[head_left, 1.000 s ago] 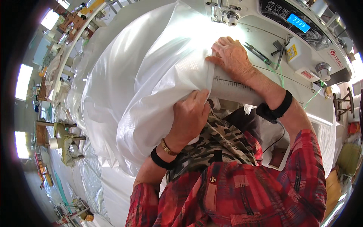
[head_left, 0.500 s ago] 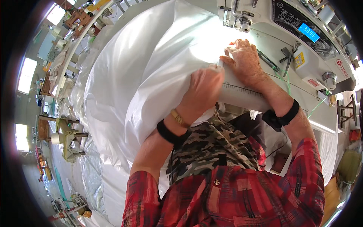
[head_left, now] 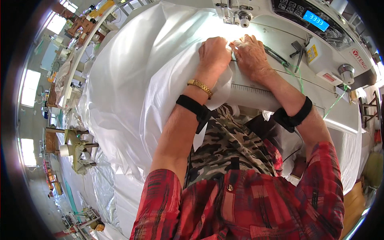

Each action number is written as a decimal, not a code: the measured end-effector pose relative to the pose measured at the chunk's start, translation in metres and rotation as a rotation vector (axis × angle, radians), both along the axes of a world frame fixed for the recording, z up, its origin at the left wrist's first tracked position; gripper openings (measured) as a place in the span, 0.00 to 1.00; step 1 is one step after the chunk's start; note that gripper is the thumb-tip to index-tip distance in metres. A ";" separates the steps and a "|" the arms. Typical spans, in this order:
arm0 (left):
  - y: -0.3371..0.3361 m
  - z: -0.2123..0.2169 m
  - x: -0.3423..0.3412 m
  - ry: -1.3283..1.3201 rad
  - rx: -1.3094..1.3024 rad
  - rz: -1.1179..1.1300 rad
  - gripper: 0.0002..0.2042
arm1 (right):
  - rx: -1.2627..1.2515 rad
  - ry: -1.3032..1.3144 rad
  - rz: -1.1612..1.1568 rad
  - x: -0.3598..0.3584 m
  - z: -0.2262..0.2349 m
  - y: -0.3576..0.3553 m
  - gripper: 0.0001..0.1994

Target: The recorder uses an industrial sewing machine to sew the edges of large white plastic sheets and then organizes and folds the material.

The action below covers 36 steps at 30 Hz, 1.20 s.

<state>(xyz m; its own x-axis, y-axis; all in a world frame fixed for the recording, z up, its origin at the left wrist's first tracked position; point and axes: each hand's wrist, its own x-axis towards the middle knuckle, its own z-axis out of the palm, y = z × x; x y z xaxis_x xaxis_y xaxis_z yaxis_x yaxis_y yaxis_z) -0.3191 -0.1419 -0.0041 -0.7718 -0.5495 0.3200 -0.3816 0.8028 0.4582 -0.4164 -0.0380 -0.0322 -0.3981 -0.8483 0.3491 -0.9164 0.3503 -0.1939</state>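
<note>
A large sheet of white, faintly glossy woven fabric (head_left: 132,84) billows over the white desk (head_left: 344,132) of an industrial sewing machine (head_left: 304,36), filling the view from 9 o'clock up to 12 o'clock and spilling down toward the floor at 7 o'clock. Its near edge lies under both hands, right below the machine's needle head (head_left: 240,14) at 12 o'clock.

The left hand (head_left: 214,54) rests palm down on the fabric, fingers (head_left: 218,42) curled narrow and pressing a fold flat; a gold watch band (head_left: 200,87) and a black wrist strap (head_left: 194,108) sit on that forearm. The right hand (head_left: 250,52) lies just beside it, at 1 o'clock from it, fingers bent and close together, pinching or pinning the fabric's edge against the machine bed; whether cloth is actually caught between the fingertips I cannot tell. A second black strap (head_left: 296,116) circles the right wrist.

The fabric looks thin and light in any one layer, yet bulky as a whole, so the hanging mass probably drags on the seam edge. It holds crisp creases, which suggests a slightly stiff, slick weave that may slide on the smooth bed. The sensible hold is at the edge close to the needle, flat-handed on both sides. A printed ruler strip (head_left: 256,89) runs along the bed front at 3 o'clock of the left wrist.
</note>
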 end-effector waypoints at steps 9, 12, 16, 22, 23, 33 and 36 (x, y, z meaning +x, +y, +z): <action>0.086 -0.042 0.164 0.319 -0.051 -0.159 0.22 | -0.148 0.108 0.203 -0.002 0.002 0.011 0.14; 0.114 -0.074 0.235 0.216 -0.027 0.001 0.23 | -0.447 -0.235 0.220 0.019 0.006 0.043 0.12; 0.111 -0.117 0.284 0.077 -0.023 0.269 0.22 | -0.445 -0.208 0.286 0.079 -0.003 0.073 0.11; 0.068 -0.152 0.301 0.156 -0.264 0.449 0.10 | -0.256 -0.254 0.310 0.135 -0.003 0.072 0.16; 0.063 -0.145 0.307 0.130 -0.247 0.436 0.10 | -0.135 -0.327 0.238 0.135 0.000 0.073 0.17; 0.082 0.003 0.382 1.155 1.095 0.413 0.13 | 0.020 -0.283 0.744 0.179 -0.027 0.079 0.17; 0.049 -0.005 0.386 1.111 0.876 0.606 0.10 | -0.107 -0.214 0.722 0.190 -0.018 0.082 0.13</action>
